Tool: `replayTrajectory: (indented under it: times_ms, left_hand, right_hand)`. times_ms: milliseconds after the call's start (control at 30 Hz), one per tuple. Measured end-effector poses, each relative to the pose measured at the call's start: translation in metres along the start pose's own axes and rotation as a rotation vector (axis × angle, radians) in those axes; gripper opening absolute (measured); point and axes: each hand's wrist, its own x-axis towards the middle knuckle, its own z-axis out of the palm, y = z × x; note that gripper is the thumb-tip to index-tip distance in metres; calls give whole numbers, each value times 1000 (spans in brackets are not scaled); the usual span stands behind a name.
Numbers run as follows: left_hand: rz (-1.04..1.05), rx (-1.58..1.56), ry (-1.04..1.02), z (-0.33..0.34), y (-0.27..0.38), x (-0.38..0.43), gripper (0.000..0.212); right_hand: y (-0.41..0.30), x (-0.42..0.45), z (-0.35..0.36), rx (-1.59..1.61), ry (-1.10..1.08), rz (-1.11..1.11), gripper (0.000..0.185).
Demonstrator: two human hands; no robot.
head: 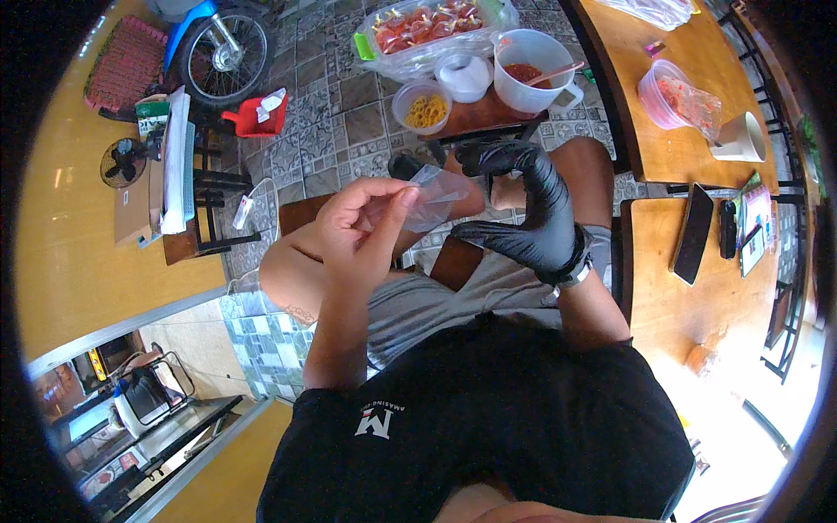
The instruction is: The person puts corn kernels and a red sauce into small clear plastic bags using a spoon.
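My bare left hand pinches a small clear plastic bag between thumb and fingers. To its right is my right hand in a black glove, its thumb and fingers spread apart in a curve with nothing between them. Beyond both hands, a low wooden stool carries a round tub of yellow rubber bands, a tub with clear or whitish contents and a translucent jug. Red chunky sauce lies inside the jug, where a pinkish spoon handle leans on the rim.
Behind the stool stands a plastic-lined tray of tied bags with red contents. Wooden tables at right hold a pink-tinted tub, a cup and a dark tablet or phone. A red dustpan and a motorcycle wheel are at left.
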Motion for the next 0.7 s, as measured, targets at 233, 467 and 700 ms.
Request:
replayTrajectory:
  times_ms: [233,467,700]
  left_hand:
    - [150,191,-61,0,7,-3,7]
    - [111,289,-154,-1,5,7,8]
    - [-332,-211,-86,-13,-10,3,10]
  right_hand:
    - [2,3,3,-316,-182,-166,54]
    - [20,-1,7,-174,-290,-174,37]
    - [21,-4,1,276,-161,177,21]
